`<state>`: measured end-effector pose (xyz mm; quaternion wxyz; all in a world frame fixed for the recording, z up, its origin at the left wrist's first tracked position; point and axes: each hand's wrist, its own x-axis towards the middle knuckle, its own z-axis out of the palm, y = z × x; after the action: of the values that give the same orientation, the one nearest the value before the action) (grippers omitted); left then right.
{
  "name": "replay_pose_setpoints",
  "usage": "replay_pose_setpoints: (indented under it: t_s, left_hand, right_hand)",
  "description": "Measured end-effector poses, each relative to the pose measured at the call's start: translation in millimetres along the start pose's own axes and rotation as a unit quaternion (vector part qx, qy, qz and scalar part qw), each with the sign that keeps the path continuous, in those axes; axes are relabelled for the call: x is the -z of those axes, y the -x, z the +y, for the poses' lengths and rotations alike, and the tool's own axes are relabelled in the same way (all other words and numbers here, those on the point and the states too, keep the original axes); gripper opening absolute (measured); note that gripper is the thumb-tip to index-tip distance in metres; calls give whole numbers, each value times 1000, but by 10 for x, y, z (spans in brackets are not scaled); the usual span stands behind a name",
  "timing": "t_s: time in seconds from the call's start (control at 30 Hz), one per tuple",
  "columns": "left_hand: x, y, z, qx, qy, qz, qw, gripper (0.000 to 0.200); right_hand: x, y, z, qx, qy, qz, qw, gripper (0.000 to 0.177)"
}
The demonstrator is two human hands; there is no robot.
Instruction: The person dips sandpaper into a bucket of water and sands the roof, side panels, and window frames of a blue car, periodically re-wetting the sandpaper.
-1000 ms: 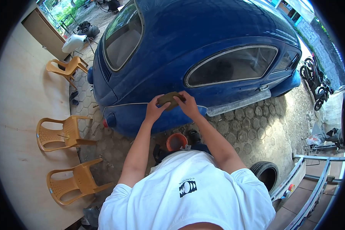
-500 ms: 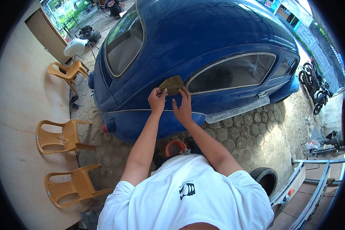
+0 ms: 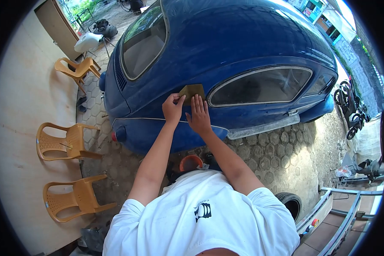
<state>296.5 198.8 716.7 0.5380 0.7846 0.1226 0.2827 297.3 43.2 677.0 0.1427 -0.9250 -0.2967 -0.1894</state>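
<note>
An olive-brown sheet (image 3: 191,92) that looks like sandpaper lies against the side of a blue car (image 3: 226,38), just left of its rear side window. My left hand (image 3: 173,107) pinches the sheet's lower left corner between thumb and fingers. Stretched out flat, the fingers of my right hand (image 3: 199,116) rest over the lower right part of the sheet. Around both hands is the painted body panel, with the rounded rear fender (image 3: 149,133) below them.
An orange-red bucket (image 3: 191,162) stands on the paving near my body. Tan plastic chairs (image 3: 74,197) line the wall at left. At right are a tire (image 3: 291,204), a metal frame (image 3: 328,213) and a parked motorbike (image 3: 349,104).
My right hand has gone from the sheet's right corner, fingers bent, to lying flat over its lower part. The left hand keeps its pinch. The whole view has shifted slightly.
</note>
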Motion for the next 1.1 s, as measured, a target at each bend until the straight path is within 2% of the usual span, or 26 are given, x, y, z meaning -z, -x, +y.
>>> replay_pose_setpoints:
  t_s: [0.1, 0.3, 0.4, 0.5, 0.63, 0.73, 0.87, 1.03, 1.1]
  left_hand:
    - [-54, -13, -7, -54, -66, 0, 996, 24]
    - [-113, 105, -33, 5, -4, -30, 1000, 23]
    - [-127, 128, 3, 47, 5, -38, 998, 20]
    - [-141, 71, 19, 19, 55, -20, 998, 20]
    - [-128, -82, 192, 11, 83, 15, 996, 17]
    - [-137, -99, 165, 9, 105, 30, 994, 20]
    - [-103, -16, -158, 59, 56, -4, 997, 25]
    - [124, 168, -494, 109, 39, 28, 993, 30]
    - [258, 235, -608, 116, 20, 21, 993, 32]
  right_hand:
    - [-47, 46, -27, -36, -56, 0, 998, 90]
    - [-166, 195, -6, -68, -63, -20, 995, 89]
    - [-186, 203, 48, -65, -8, -30, 997, 86]
    - [-136, 118, 45, -65, -4, -28, 997, 82]
    - [-53, -140, 72, -52, -26, 59, 997, 79]
    - [-37, -251, 15, -56, -10, 75, 996, 79]
    - [-105, -231, -14, -12, 12, 35, 999, 78]
    - [-143, -226, -21, 68, 35, -36, 996, 73]
    - [-218, -290, 41, 165, 34, 5, 986, 69]
